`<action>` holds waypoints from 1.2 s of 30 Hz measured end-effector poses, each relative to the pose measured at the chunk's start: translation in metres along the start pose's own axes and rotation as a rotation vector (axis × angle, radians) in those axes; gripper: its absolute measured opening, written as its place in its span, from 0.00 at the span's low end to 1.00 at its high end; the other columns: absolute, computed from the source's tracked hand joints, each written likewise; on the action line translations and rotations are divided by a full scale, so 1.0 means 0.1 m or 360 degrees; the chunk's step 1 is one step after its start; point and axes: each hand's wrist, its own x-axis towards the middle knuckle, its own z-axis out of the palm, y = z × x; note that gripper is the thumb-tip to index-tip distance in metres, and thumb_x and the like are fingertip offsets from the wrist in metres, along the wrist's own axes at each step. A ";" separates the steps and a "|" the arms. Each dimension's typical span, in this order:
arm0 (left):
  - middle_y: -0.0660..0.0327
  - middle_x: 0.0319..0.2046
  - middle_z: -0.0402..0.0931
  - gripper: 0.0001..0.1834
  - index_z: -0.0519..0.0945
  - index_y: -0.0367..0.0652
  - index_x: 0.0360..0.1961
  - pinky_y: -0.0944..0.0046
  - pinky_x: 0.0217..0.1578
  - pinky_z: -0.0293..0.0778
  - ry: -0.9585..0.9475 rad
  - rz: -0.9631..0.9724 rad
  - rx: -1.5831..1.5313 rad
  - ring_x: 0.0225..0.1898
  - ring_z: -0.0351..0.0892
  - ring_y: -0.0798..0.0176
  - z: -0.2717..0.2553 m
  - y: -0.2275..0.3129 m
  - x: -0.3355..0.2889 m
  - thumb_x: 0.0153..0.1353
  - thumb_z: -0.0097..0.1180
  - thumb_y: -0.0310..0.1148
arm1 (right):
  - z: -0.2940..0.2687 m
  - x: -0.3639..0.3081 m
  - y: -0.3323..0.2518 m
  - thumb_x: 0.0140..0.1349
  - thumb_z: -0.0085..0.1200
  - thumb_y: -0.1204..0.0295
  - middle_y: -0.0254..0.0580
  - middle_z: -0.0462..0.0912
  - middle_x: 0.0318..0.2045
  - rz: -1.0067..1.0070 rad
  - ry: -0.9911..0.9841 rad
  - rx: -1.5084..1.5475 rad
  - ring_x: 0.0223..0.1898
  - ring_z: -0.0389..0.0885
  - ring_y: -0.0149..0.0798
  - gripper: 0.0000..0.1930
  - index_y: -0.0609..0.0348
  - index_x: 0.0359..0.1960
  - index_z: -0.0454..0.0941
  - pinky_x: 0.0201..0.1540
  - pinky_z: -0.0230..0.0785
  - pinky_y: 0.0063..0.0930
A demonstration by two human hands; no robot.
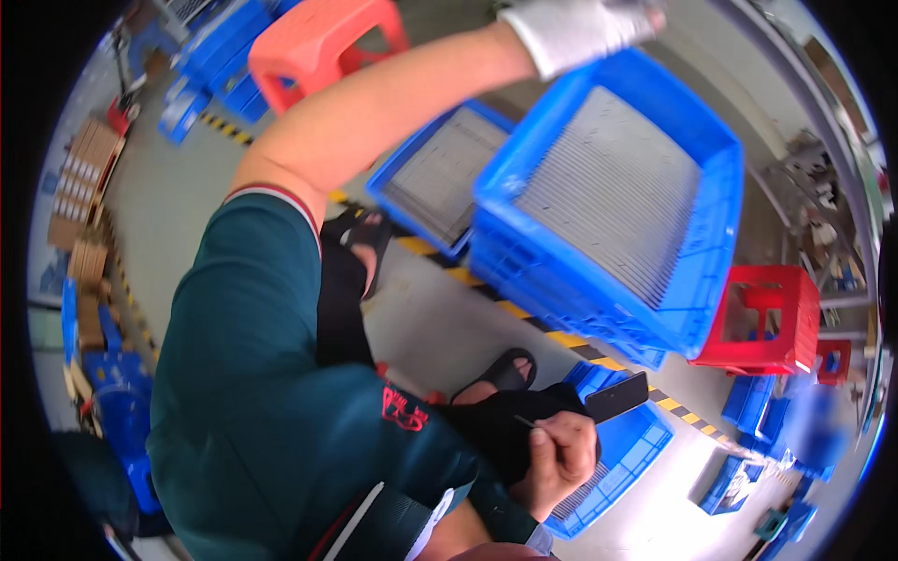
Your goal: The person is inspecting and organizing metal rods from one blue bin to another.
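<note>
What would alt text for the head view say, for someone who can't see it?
A person's white-gloved left hand is by the far edge of a blue crate holding grey ridged material. The bare right hand pinches a thin stick, near a dark flat slab.

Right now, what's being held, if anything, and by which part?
The right hand pinches a thin, dark piece near one end; whether the gloved left hand holds anything cannot be told.
</note>
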 end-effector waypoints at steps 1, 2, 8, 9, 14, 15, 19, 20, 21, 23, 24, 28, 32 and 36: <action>0.65 0.34 0.79 0.14 0.77 0.39 0.47 0.75 0.35 0.73 0.0135 0.0071 0.0208 0.33 0.76 0.75 -0.19 -0.13 -0.03 0.59 0.56 0.23 | -0.01 -0.02 -0.01 0.44 0.59 0.84 0.44 0.75 0.27 0.0024 0.0046 -0.0015 0.30 0.74 0.37 0.06 0.65 0.25 0.77 0.34 0.66 0.24; 0.63 0.34 0.80 0.13 0.78 0.37 0.46 0.74 0.39 0.74 0.0267 0.0150 0.0486 0.35 0.77 0.73 -0.51 -0.16 -0.07 0.58 0.58 0.24 | 0.00 -0.04 -0.02 0.45 0.57 0.83 0.44 0.74 0.27 0.0030 0.0052 0.0019 0.31 0.73 0.37 0.05 0.66 0.25 0.77 0.36 0.64 0.24; 0.56 0.49 0.78 0.21 0.76 0.46 0.53 0.60 0.52 0.71 -0.0143 -0.0900 0.1762 0.50 0.77 0.51 -1.46 -1.27 -1.19 0.60 0.46 0.38 | 0.07 0.04 0.08 0.47 0.56 0.84 0.42 0.74 0.28 0.0099 -0.0025 -0.0109 0.32 0.71 0.35 0.04 0.66 0.26 0.76 0.37 0.63 0.23; 0.55 0.49 0.77 0.21 0.76 0.45 0.53 0.59 0.52 0.71 -0.0345 -0.1019 0.1799 0.51 0.76 0.50 -1.62 -1.51 -1.43 0.60 0.46 0.38 | 0.10 0.06 0.08 0.47 0.56 0.84 0.42 0.74 0.28 0.0145 -0.0055 -0.0158 0.32 0.71 0.34 0.04 0.66 0.26 0.75 0.37 0.63 0.22; 0.52 0.51 0.76 0.21 0.77 0.49 0.53 0.59 0.53 0.69 -0.0650 -0.1876 0.1711 0.54 0.74 0.51 -1.76 -2.21 -2.40 0.61 0.47 0.43 | 0.25 0.22 0.07 0.47 0.57 0.84 0.41 0.75 0.28 0.0205 -0.0205 -0.0427 0.31 0.72 0.33 0.04 0.66 0.25 0.75 0.36 0.63 0.21; 0.53 0.52 0.75 0.20 0.78 0.52 0.52 0.61 0.55 0.68 -0.0386 -0.2300 0.1541 0.56 0.73 0.52 -1.67 -2.12 -2.47 0.62 0.48 0.44 | 0.27 0.26 0.08 0.48 0.58 0.84 0.41 0.74 0.27 0.0207 -0.0206 -0.0461 0.31 0.72 0.34 0.04 0.66 0.24 0.75 0.36 0.63 0.23; 0.50 0.52 0.75 0.21 0.78 0.49 0.51 0.60 0.53 0.69 -0.0633 -0.2333 0.1537 0.53 0.74 0.53 -1.79 -2.37 -3.12 0.64 0.46 0.47 | 0.33 0.36 0.07 0.48 0.58 0.83 0.43 0.74 0.26 0.0149 -0.0348 -0.0663 0.30 0.72 0.38 0.04 0.66 0.24 0.75 0.37 0.65 0.27; 0.51 0.49 0.76 0.18 0.79 0.48 0.48 0.58 0.51 0.71 -0.0960 -0.2067 0.1682 0.52 0.75 0.53 -1.66 -2.59 -3.23 0.63 0.46 0.43 | 0.26 0.37 0.13 0.48 0.57 0.82 0.43 0.74 0.25 0.0070 -0.0406 -0.0664 0.30 0.73 0.40 0.03 0.65 0.24 0.75 0.37 0.65 0.29; 0.53 0.46 0.77 0.15 0.79 0.48 0.45 0.57 0.48 0.74 -0.1279 -0.1797 0.1843 0.50 0.76 0.53 -1.53 -2.76 -3.31 0.61 0.45 0.39 | 0.21 0.40 0.25 0.47 0.57 0.81 0.44 0.74 0.25 -0.0133 -0.0492 -0.0644 0.30 0.73 0.40 0.04 0.64 0.25 0.76 0.36 0.65 0.29; 0.57 0.41 0.79 0.12 0.81 0.47 0.39 0.55 0.42 0.78 -0.1912 -0.1311 0.2059 0.48 0.79 0.53 -1.51 -2.82 -3.48 0.59 0.45 0.30 | 0.26 0.49 0.07 0.58 0.57 0.77 0.49 0.80 0.32 -0.0144 -0.0738 -0.0672 0.31 0.76 0.47 0.04 0.61 0.35 0.80 0.39 0.67 0.40; 0.61 0.34 0.80 0.09 0.82 0.49 0.35 0.59 0.36 0.80 -0.1717 -0.0929 0.2054 0.39 0.82 0.54 -1.43 -2.76 -3.47 0.55 0.50 0.29 | 0.24 0.52 0.11 0.58 0.57 0.77 0.49 0.80 0.32 -0.0151 -0.0753 -0.0663 0.31 0.76 0.47 0.04 0.61 0.35 0.80 0.39 0.67 0.40; 0.55 0.37 0.78 0.07 0.80 0.45 0.35 0.58 0.37 0.78 -0.1400 -0.0935 0.1833 0.42 0.80 0.54 -1.60 -2.72 -3.67 0.57 0.51 0.31 | 0.15 0.62 0.26 0.57 0.59 0.75 0.47 0.79 0.31 -0.0264 -0.0909 -0.0640 0.32 0.76 0.48 0.04 0.59 0.33 0.80 0.38 0.66 0.42; 0.53 0.38 0.76 0.11 0.79 0.43 0.39 0.56 0.41 0.77 -0.1574 -0.0959 0.1752 0.44 0.78 0.51 -1.56 -2.71 -3.55 0.59 0.49 0.35 | 0.18 0.75 0.41 0.57 0.60 0.66 0.46 0.77 0.22 -0.0228 -0.1022 -0.0661 0.22 0.75 0.50 0.07 0.55 0.32 0.81 0.25 0.65 0.44; 0.51 0.39 0.77 0.15 0.79 0.39 0.39 0.54 0.45 0.76 -0.1350 -0.1188 0.1548 0.44 0.78 0.48 -1.58 -2.66 -3.52 0.63 0.46 0.39 | 0.19 0.81 0.44 0.59 0.56 0.62 0.46 0.75 0.18 -0.0316 -0.1104 -0.0680 0.18 0.74 0.50 0.08 0.52 0.30 0.80 0.20 0.63 0.44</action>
